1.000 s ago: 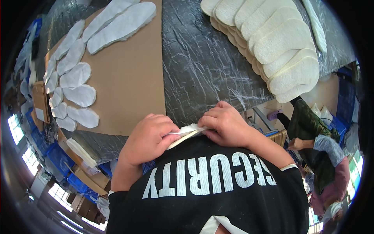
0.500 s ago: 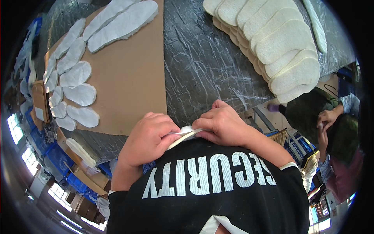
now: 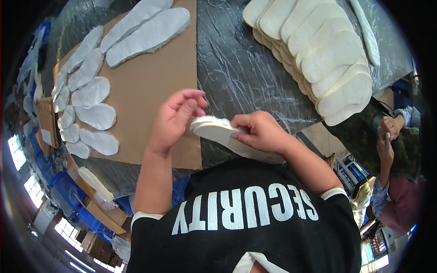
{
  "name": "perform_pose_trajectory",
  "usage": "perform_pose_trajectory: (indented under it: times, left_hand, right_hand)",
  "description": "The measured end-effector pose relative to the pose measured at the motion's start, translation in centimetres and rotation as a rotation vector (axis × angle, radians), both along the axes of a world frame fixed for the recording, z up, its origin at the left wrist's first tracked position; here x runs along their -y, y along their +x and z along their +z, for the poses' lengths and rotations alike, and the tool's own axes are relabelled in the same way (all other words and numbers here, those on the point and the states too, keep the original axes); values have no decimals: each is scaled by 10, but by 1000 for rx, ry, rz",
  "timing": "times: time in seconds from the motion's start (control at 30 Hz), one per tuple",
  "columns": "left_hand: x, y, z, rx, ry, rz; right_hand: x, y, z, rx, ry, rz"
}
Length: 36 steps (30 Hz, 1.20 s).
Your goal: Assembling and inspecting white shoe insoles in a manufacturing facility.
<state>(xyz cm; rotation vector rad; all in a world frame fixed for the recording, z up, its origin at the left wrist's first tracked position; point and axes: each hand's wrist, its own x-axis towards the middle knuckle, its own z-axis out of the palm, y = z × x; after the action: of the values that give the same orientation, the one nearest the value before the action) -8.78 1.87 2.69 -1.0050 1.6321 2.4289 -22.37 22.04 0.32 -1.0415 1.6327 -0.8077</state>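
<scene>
Head view, status of work:
- Cardboard sheet (image 3: 150, 113) lies on the plastic-covered table (image 3: 246, 77). Along its left edge and top sits a row of thin grey-white liners (image 3: 93, 91), laid flat, some overlapping, approx. a dozen in view. Judged as finished pcs.
- Stack of cream insoles (image 3: 327, 59) lies fanned at upper right on the table, well apart from the cardboard. Stack is large, so most of the work looks left to do.
- One insole (image 3: 218, 132) is in hand, just off the cardboard's lower right corner, above the table edge and close to the person's chest. A thin white layer shows at its toe end; cannot tell if it is partly lifted or fully attached.

Head view, hand pose:
- Right hand (image 3: 261, 132): fingers curled, pinching the insole from above at mid-length; heel end runs back under the wrist toward the black shirt.
- Left hand (image 3: 175, 120): raised, fingers loosely bent and together, thumb side nearest the toe end. Fingertips sit just beside or touching the toe edge; firm grip cannot be confirmed.
- Both forearms enter from the lower edge, elbows bent.

Misc.: another person sits at far right, hands (image 3: 387, 132) raised, not near the insoles. Blue crates (image 3: 63, 191) stand below the table at left.
</scene>
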Motion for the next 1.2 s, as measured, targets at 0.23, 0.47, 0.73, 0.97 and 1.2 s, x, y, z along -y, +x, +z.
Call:
perform_pose_trajectory:
  times: [0.23,0.47,0.73,0.97,1.2]
  left_hand:
    - [-1,7,-11,-119,-793,-188]
    - [4,-7,-19,-66,-459,-68]
    - [16,-8,-18,80,-108,-190]
    - [2,-6,-17,-115,-461,-200]
    - [-5,-12,-23,-126,-577,-123]
  right_hand:
    - [2,-7,-7,33,88,-199]
    - [8,-5,-7,109,77,-224]
    - [9,-3,-7,77,45,-202]
    - [12,-1,-5,22,97,-234]
    - [22,2,-6,-221,-53,-247]
